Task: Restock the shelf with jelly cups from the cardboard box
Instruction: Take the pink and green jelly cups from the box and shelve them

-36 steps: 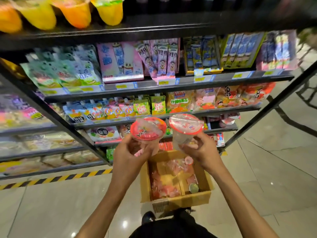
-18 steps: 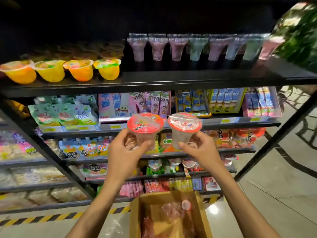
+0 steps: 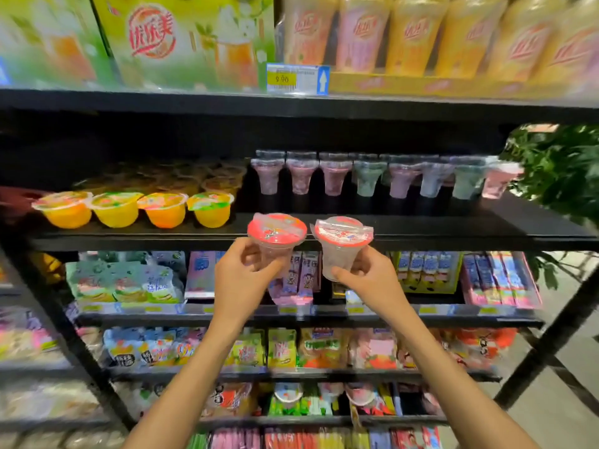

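Observation:
My left hand (image 3: 241, 280) grips a clear jelly cup with a red lid (image 3: 276, 236). My right hand (image 3: 369, 280) grips a second red-lidded jelly cup (image 3: 343, 243). Both cups stand upright, side by side, just in front of the edge of the black shelf (image 3: 453, 231). On that shelf a row of tall clear jelly cups (image 3: 366, 176) stands at the back, with bare shelf in front of it. The cardboard box is out of view.
Yellow and orange jelly bowls (image 3: 136, 209) fill the shelf's left part. Milk-tea cups and boxes (image 3: 415, 37) stand on the shelf above. Snack packets (image 3: 291, 348) fill the lower shelves. A green plant (image 3: 560, 176) is at the right end.
Both hands have risen with their cups from above the box to the level of the jelly shelf. The view has tilted up and the box has dropped out of sight.

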